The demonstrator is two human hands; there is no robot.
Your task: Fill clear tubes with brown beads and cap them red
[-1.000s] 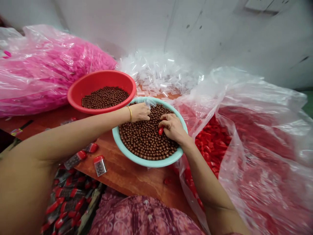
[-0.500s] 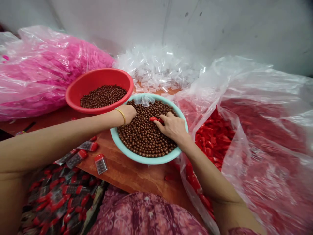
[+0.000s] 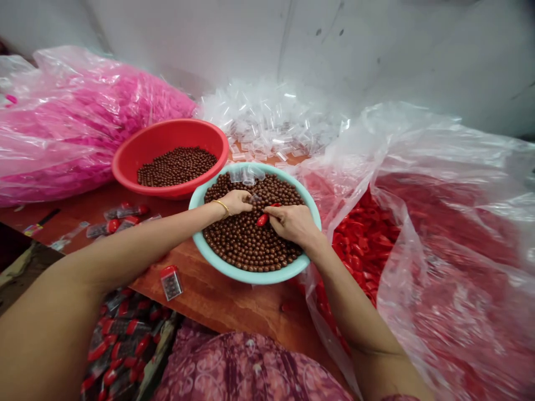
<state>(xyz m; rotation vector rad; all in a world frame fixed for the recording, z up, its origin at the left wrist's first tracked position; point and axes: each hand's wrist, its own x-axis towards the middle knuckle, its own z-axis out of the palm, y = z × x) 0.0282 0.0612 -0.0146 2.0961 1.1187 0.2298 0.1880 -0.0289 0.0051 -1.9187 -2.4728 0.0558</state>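
Observation:
A light-blue basin (image 3: 246, 275) full of small brown balls (image 3: 246, 245) stands in front of me. My left hand (image 3: 237, 201), with a gold bangle at the wrist, is over the balls, its fingers closed on a small clear plastic case (image 3: 256, 198), mostly hidden by the fingertips. Just to the right, my right hand (image 3: 292, 223) pinches a glossy red cap (image 3: 262, 219). Cap and case are close together, seemingly apart. Several clear empty cases (image 3: 247, 175) lie on the balls at the basin's far rim.
Behind left is a red basin (image 3: 167, 133) of brown balls, beside a bag of pink pieces (image 3: 100, 117). Clear cases (image 3: 271, 120) pile up at the wall. A plastic bag holds red caps (image 3: 363, 245) on the right. One filled, capped case (image 3: 171, 282) lies on the table; more (image 3: 125, 345) lie below.
My left hand has come up out of the balls and moved right, showing a clear case at its fingertips. My right hand has turned the red cap, which now points down-left.

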